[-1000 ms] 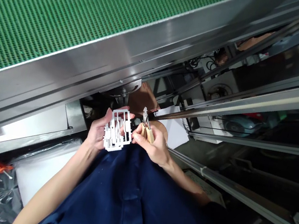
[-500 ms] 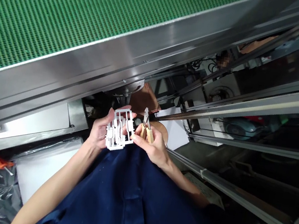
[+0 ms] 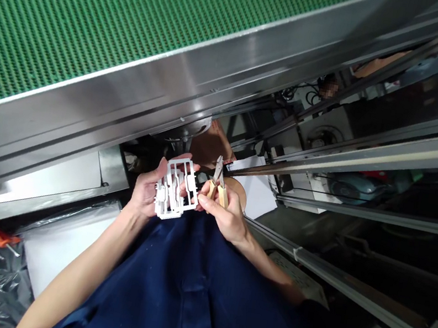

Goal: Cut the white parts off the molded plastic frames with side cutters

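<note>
The left hand (image 3: 144,190) cups a white plastic runner with moulded parts (image 3: 173,187), fingers curled around its far edge, the runner sitting at the palm's 3 o'clock. The right hand (image 3: 224,218) pinches the tan handles of side cutters (image 3: 218,186), their tips pointing 12 o'clock, just beside the runner. A green mesh conveyor belt (image 3: 80,12) runs past at 11 o'clock.

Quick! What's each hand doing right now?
Left hand: closed, holding a white plastic parts frame.
Right hand: closed, holding wood-handled pliers.
</note>
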{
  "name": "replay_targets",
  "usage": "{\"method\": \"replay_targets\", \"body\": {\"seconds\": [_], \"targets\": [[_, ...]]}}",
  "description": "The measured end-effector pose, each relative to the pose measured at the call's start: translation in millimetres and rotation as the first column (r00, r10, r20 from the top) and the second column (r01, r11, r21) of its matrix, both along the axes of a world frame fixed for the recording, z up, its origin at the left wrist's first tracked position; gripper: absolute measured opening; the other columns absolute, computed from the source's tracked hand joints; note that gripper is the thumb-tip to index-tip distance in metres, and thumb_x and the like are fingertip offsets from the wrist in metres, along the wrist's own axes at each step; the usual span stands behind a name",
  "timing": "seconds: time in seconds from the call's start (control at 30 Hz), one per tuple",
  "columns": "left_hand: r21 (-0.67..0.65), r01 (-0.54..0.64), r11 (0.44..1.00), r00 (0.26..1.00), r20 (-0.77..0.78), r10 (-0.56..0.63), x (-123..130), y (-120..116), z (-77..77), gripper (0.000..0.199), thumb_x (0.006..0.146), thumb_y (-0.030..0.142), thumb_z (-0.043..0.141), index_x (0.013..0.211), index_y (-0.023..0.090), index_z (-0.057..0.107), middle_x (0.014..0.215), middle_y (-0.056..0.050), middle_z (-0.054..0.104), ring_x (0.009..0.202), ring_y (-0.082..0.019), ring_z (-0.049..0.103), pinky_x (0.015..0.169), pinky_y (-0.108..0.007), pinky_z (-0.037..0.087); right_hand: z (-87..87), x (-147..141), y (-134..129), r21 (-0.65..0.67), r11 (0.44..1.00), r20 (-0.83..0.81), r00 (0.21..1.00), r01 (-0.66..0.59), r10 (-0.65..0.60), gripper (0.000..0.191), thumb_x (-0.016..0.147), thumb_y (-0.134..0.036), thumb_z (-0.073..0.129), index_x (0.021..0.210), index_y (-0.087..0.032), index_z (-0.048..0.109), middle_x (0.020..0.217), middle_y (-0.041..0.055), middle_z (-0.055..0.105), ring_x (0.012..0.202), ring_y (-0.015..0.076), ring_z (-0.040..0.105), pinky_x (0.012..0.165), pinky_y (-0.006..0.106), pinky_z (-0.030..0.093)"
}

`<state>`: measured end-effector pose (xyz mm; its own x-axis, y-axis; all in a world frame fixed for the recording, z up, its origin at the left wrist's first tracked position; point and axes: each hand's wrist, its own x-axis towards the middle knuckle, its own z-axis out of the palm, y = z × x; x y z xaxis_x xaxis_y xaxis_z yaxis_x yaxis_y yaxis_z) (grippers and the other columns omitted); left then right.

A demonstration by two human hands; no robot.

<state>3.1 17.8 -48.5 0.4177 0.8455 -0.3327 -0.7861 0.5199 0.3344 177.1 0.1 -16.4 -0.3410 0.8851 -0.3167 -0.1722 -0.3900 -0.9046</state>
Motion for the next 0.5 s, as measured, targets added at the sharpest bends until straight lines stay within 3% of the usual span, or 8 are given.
{"method": "replay_targets", "body": {"seconds": [0.5], "targets": [[-0.026,-0.019,0.999,0.999,-0.034,0.018,-1.5,-0.3,-3.1,0.034,0.092,0.034,0.043,0.113,0.014,0.059,0.104,-0.012,0.065,0.06,-0.017,0.061,0.054,-0.031,0.053,-2.3,0.3,0.2,0.001,1.0,0.012,1.0,-0.006,0.006,0.018,0.08,-0.031,0.063,0.084,-0.015,0.054,0.078,0.0021,0.06,0.068,0.0112,0.057,0.066,0.025,0.046]]}}
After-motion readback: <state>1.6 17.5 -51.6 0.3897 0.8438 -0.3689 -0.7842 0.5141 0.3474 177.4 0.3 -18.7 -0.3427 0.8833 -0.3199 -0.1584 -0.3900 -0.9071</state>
